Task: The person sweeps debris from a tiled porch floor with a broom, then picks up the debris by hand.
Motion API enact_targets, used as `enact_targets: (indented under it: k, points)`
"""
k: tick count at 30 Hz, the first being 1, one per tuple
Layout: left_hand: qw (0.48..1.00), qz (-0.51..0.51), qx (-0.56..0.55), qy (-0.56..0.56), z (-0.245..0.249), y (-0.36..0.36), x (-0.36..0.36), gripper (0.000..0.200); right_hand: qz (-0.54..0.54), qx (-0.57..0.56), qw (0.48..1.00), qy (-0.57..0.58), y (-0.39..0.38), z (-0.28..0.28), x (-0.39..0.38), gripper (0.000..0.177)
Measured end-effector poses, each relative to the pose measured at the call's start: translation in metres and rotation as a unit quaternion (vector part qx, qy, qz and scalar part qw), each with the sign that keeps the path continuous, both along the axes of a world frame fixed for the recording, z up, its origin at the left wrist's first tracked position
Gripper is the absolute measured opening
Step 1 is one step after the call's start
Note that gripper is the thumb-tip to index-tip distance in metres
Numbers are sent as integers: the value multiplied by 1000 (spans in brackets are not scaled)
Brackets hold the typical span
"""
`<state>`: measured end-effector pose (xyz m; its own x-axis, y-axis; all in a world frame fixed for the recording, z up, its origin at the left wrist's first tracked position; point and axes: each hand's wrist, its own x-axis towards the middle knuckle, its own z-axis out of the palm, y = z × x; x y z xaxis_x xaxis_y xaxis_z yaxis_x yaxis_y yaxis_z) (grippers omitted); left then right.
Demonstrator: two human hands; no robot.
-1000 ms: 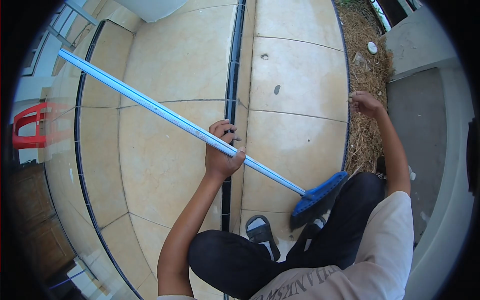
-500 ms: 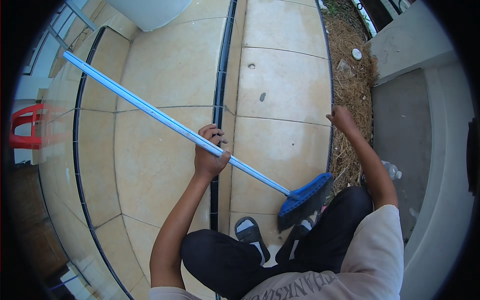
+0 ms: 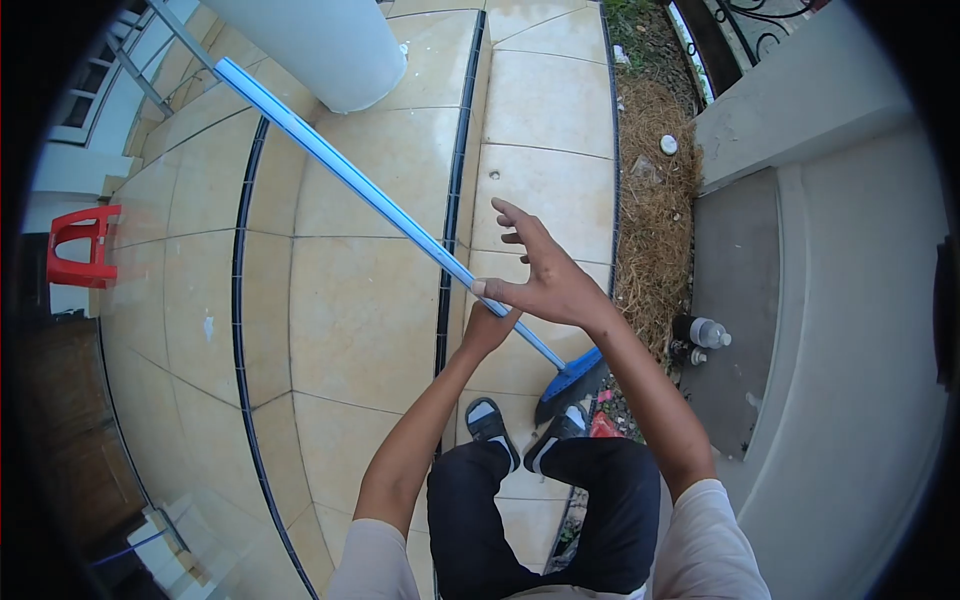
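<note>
The broom (image 3: 360, 185) slanted over the tiles (image 3: 370, 300), its head near the sandals (image 3: 487, 424). The right hand (image 3: 560, 288) had swung inward, fingers spread by the handle, bringing both hands together there; the left hand (image 3: 488, 330) gripped it.

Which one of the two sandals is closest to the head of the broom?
The right-foot sandal. It is just beside the broom head, while the left-foot sandal is farther away, toward the dark edge tiles.
</note>
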<state>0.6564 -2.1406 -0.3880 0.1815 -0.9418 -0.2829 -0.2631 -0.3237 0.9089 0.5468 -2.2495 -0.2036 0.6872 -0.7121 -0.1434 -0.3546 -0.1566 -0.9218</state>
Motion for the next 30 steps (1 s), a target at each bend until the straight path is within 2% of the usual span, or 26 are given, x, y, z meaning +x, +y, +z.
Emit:
enact_targets:
  k: [3, 6, 7, 9, 10, 12, 13, 14, 15, 17, 20, 21, 24, 26, 28, 30]
  points:
    - [999, -23, -41, 1, 12, 5, -51, 47, -47, -17, 998, -35, 11, 88, -2, 103]
    - [997, -43, -10, 60, 50, 24, -105, 42, -69, 19, 996, -57, 21, 166, -20, 103]
    - [995, -48, 9, 83, 72, 29, -121, 41, -95, -49, 991, -82, 30, 181, -27, 85]
    - [993, -54, 3, 103, 122, 47, -152, 35, -178, 72, 977, -98, 56, 231, -53, 54]
    - [992, -65, -4, 105, 160, 55, -160, 31, -244, 57, 962, -113, 78, 249, -70, 28]
    - [987, -119, -58, 91, 212, 72, -179, 25, -348, -23, 928, -129, 128, 296, -109, 20]
    - [978, -164, -105, 75, 230, 84, -189, 23, -415, -57, 897, -142, 156, 322, -123, 9]
    - [965, -209, -150, 59, 248, 100, -199, 21, -440, -64, 876, -184, 185, 341, -138, 7]
    - [957, -232, -161, 63, 268, 119, -206, 22, -467, -71, 852, -226, 214, 357, -154, 13]
    - [936, -285, -197, 65, 310, 145, -219, 23, -393, -95, 873, -272, 266, 385, -190, 27]
    - [949, -240, -201, 47, 352, 189, -231, 21, -267, -105, 896, -340, 315, 418, -221, 33]
    - [947, -249, -203, 16, 366, 196, -225, 20, -270, -104, 893, -346, 324, 423, -225, 33]
    - [950, -234, -193, -69, 376, 213, -204, 17, -306, -99, 881, -347, 348, 424, -233, 33]
    - [954, -190, -187, -136, 339, 225, -189, 15, -362, -93, 868, -326, 360, 406, -228, 33]
    - [963, -152, -139, -174, 311, 235, -172, 13, -374, -44, 866, -328, 376, 371, -225, 35]
    - [958, -142, -132, -210, 265, 248, -161, 23, -340, 13, 894, -291, 398, 339, -228, 40]
